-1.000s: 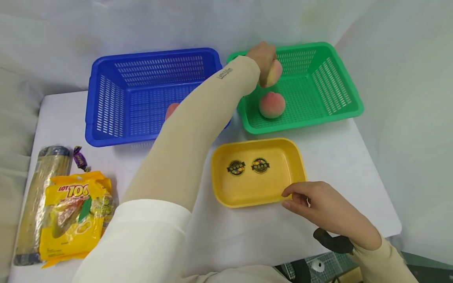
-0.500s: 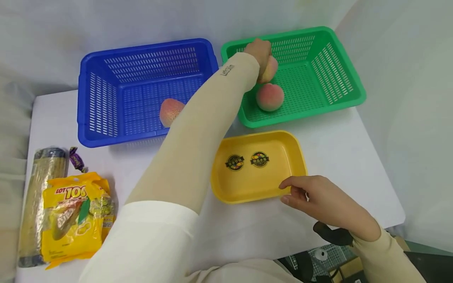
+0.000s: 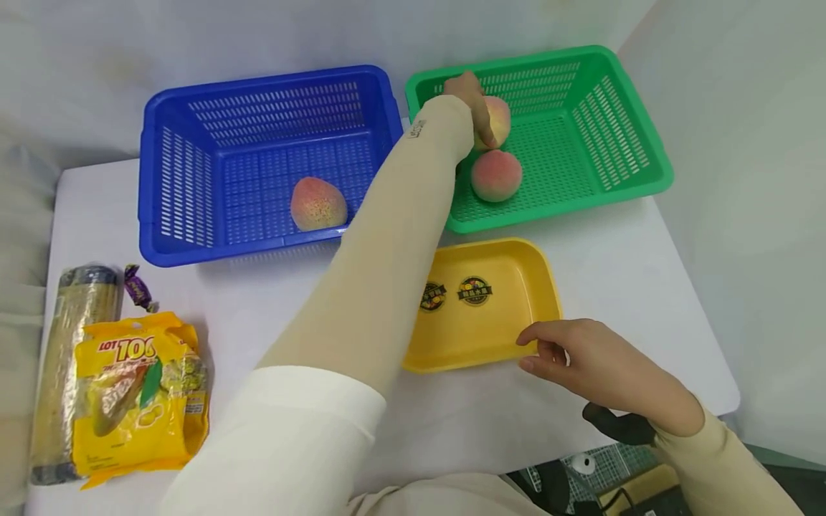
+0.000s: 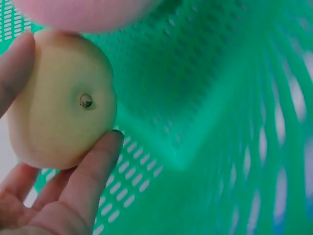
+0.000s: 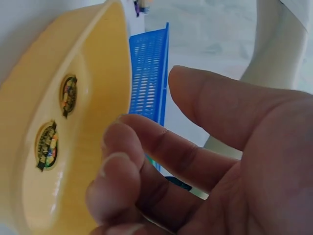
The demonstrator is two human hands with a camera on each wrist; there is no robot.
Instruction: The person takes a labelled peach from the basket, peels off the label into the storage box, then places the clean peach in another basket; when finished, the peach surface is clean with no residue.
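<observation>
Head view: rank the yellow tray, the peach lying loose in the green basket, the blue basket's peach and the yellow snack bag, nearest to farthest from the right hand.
1. Yellow tray: right at the right hand, by its fingertips.
2. Loose peach: in the green basket, beyond the tray.
3. Blue basket's peach: in the blue basket, far left.
4. Yellow snack bag: at the table's left edge.

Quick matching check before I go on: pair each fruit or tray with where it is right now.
Things:
1. speckled peach
2. pale peach
3. pink peach
4. yellow tray

Places:
A. held by the left hand in the green basket
B. lying free on the green basket's floor
C. on the table at the right hand
D. in the blue basket

Pairs: 1-D, 2-A, 3-B, 4-C
</observation>
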